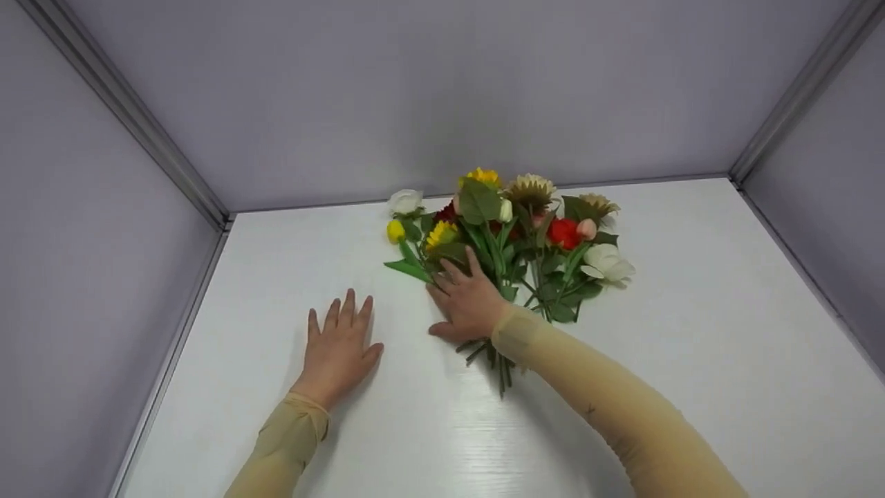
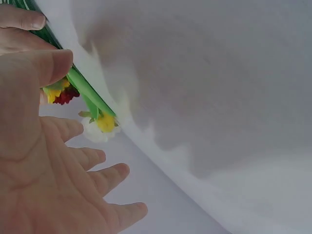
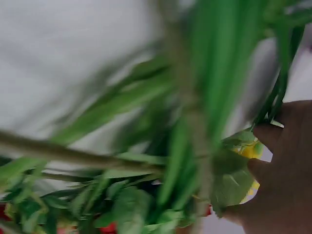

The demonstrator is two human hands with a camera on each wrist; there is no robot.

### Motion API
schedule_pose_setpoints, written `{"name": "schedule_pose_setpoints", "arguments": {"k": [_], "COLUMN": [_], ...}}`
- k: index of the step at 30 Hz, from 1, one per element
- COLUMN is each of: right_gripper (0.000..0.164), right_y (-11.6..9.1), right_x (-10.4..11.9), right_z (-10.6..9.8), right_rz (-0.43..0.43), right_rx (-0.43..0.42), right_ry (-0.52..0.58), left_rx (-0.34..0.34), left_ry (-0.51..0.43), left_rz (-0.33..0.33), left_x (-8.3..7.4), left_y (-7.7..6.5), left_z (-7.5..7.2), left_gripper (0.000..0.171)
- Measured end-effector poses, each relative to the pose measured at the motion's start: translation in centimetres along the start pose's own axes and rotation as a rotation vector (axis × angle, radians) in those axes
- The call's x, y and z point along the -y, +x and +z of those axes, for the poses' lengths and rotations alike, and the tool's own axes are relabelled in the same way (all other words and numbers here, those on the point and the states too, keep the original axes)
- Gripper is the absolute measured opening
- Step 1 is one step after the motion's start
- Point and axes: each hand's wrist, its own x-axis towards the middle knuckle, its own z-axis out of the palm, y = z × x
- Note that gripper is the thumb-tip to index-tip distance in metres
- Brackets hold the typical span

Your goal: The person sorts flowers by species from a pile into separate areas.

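A loose bunch of mixed flowers lies at the back of the white table, its cut stems (image 1: 502,377) towards the front. It has a yellow tulip (image 1: 395,231), a sunflower (image 1: 440,236), a red bloom (image 1: 564,234) and a white rose (image 1: 607,263) among green leaves. My right hand (image 1: 471,304) rests on the bunch's left part, fingers spread over the leaves. Close up in the right wrist view, its fingertips touch a broad leaf (image 3: 231,183) beside the stems. To the left of the bunch is my left hand (image 1: 336,354), fingers straight and spread, holding nothing.
A grey back wall (image 1: 311,104) rises right behind the flower heads. Grey side walls with metal corner posts (image 1: 795,97) enclose the white table (image 1: 719,332) left and right.
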Motion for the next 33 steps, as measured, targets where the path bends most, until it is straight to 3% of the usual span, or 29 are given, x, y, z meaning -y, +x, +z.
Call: {"name": "schedule_pose_setpoints", "arguments": {"k": [8,18,27,33], "right_gripper": [0.091,0.089,0.084,0.08], "right_y": [-2.9,-6.9,-7.3,-6.7], "right_x": [-2.3,-6.9,-6.5,-6.4], "right_z": [2.1,5.4,5.1,5.1], "right_rz": [0.063,0.063,0.074,0.096], "right_rx": [0.0,-0.039,-0.063,-0.054], "right_ry": [0.32,0.384,0.401,0.398], "left_rx": [0.054,0.043,0.063,0.065], "left_ry": [0.005,0.036,0.044,0.054], "left_rz": [0.072,0.198,0.306,0.328], "left_x": [-2.9,-8.7,-8.5,-7.5], "left_y": [0.5,0.9,0.5,-0.1], "left_z": [-0.1,0.4,0.4,0.4], "left_gripper": [0.084,0.084,0.083,0.082]}}
